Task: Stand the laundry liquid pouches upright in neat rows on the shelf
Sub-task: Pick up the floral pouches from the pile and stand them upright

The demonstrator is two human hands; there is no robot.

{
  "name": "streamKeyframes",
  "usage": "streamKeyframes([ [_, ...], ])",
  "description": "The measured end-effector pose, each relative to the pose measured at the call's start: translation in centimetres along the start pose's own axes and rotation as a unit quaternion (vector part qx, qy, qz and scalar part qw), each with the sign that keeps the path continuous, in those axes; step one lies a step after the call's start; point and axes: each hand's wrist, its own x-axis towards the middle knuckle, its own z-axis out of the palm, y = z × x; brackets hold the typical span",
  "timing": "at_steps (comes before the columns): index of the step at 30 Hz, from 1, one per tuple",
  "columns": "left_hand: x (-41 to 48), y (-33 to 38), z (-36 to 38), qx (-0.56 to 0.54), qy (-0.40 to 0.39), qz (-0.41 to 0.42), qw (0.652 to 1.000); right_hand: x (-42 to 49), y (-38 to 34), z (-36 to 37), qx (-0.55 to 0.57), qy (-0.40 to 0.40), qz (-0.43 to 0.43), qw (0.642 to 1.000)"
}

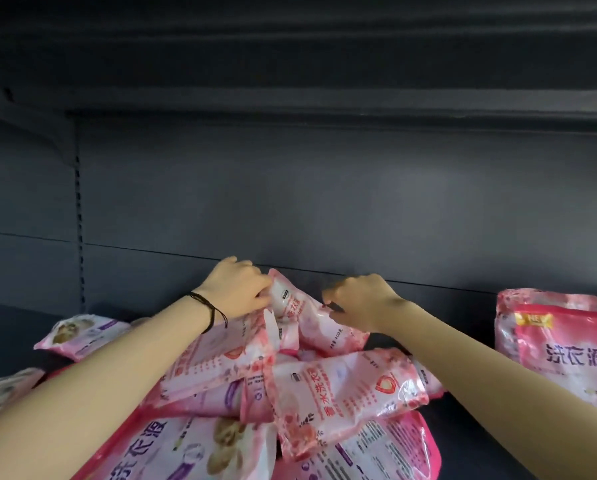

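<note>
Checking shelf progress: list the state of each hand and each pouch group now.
Pile: jumbled, pouches lying flat.
Back pouch: tilted, resting on the pile.
Left hand: grips the back pouch's top corner.
Right hand: pinches its edge.
Right pouches: standing upright.
Left pouch: lying flat.

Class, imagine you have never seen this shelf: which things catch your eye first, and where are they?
A jumbled heap of pink laundry liquid pouches fills the lower middle of the dark shelf. At its top, near the back wall, the left hand and right hand both grip one pouch. At the far right, upright pouches stand.
</note>
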Motion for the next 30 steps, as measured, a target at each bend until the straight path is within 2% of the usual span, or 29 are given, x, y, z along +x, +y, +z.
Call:
streamKeyframes([
  [3, 1.6, -1.3, 1.4, -0.066, -0.001, -0.065, 0.996, 2.7, -0.1, 0.8, 0.066, 0.02, 0.033, 0.997],
  [5, 2.2, -1.9, 2.5, -0.13, -0.028, -0.111, 0.985, 4.4, -0.8, 1.4, 0.165, 0.02, 0.076, 0.983],
  [9, 2.8, -2.4, 4.7, -0.317, -0.094, -0.174, 0.927, 7.5, -3.3, 2.8, 0.311, 0.028, 0.142, 0.939],
  [13, 2.8, -2.3, 6.0, -0.455, -0.057, -0.183, 0.87, 8.1, -3.8, 4.0, 0.387, 0.118, 0.218, 0.888],
  [16, 2.8, -2.3, 5.9, -0.557, -0.009, -0.216, 0.802, 7.2, -1.6, 3.3, 0.467, 0.21, 0.275, 0.814],
  [19, 3.3, -1.8, 4.6, -0.655, 0.011, -0.228, 0.72, 6.1, 0.2, 1.1, 0.59, 0.285, 0.286, 0.7],
  [21, 3.8, -1.0, 3.3, -0.713, 0.022, -0.22, 0.665, 5.6, 0.5, -0.3, 0.659, 0.305, 0.289, 0.624],
  [22, 4.1, -0.5, 2.6, -0.741, 0.032, -0.211, 0.637, 5.4, 0.5, -0.9, 0.679, 0.31, 0.293, 0.597],
  [28, 5.3, 3.1, -2.0, -0.857, 0.116, -0.169, 0.472, 2.9, -0.4, -3.2, 0.734, 0.352, 0.303, 0.496],
  [30, 5.2, 4.2, -3.4, -0.87, 0.135, -0.163, 0.446, 1.4, -0.6, -3.6, 0.748, 0.352, 0.294, 0.48],
])
